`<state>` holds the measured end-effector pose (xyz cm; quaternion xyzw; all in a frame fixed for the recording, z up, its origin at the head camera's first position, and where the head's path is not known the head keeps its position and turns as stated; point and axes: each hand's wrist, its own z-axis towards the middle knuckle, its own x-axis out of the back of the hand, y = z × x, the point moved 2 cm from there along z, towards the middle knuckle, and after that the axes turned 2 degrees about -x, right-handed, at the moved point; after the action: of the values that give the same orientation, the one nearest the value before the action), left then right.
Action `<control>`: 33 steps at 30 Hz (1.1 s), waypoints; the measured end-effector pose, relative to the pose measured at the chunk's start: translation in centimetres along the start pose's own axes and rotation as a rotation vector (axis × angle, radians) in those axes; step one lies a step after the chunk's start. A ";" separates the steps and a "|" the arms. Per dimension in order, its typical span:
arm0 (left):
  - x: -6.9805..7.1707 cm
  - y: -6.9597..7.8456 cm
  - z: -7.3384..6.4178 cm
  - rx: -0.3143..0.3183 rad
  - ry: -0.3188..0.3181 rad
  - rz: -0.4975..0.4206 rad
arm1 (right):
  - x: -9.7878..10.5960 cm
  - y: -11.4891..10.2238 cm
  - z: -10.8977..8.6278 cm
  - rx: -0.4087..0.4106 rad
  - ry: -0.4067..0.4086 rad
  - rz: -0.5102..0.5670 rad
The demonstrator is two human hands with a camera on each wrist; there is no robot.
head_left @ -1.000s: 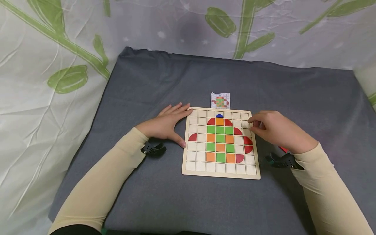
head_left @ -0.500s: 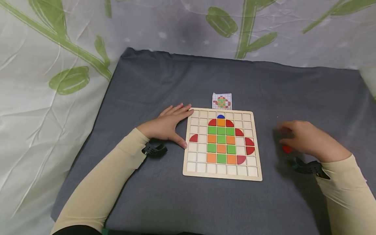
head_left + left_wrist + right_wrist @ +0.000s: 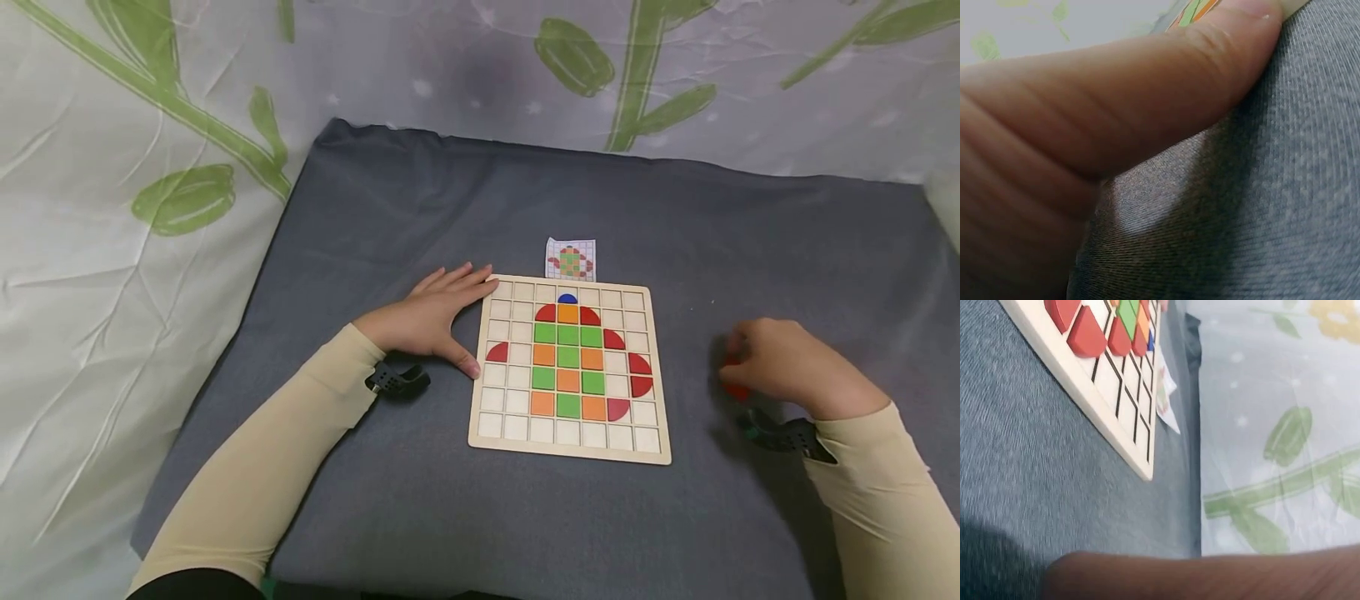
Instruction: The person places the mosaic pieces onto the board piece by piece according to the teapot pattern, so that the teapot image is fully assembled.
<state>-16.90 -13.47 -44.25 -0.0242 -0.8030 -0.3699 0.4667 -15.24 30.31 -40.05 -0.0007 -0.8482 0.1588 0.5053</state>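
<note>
A square wooden grid board (image 3: 517,425) lies on the cloth, holding green, orange and red pieces and one blue piece. My left hand (image 3: 423,321) has its fingers spread along the board's left side, with fingertips at the upper corner and thumb on the left edge. In the left wrist view, the thumb (image 3: 1147,94) touches the board's rim. Right of the board, my right hand (image 3: 783,367) is low over the cloth with curled fingers, pinching a red piece (image 3: 733,388). The hand mostly covers that piece, so its shape is unclear.
Behind the board lies a small pattern card (image 3: 572,260) printed with a similar coloured grid. A dark grey cloth (image 3: 420,508) covers the table. A pale curtain (image 3: 450,67) with green leaf prints hangs at the back and left.
My right hand has moved from the board's upper right edge out to the right and down onto the red piece, its fingers closing there. The left hand keeps its place.
</note>
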 end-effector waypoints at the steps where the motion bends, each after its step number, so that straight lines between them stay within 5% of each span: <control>1: 0.0 0.0 0.0 0.000 -0.001 -0.001 | 0.0 -0.3 0.1 0.004 0.002 -0.001; 12: -0.3 0.1 0.4 -0.006 -0.011 -0.005 | 0.4 -5.0 0.9 0.082 0.065 0.045; 24: -0.2 -0.6 -0.1 -0.008 0.000 0.004 | -0.3 -13.2 2.5 0.268 0.089 0.067; 33: -0.2 -0.7 0.2 -0.019 0.009 0.012 | -1.2 -17.0 3.8 0.432 0.109 0.075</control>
<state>-17.18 -13.77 -44.83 -0.0315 -0.7971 -0.3749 0.4723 -15.20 12.92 -38.15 0.0674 -0.7654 0.3553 0.5324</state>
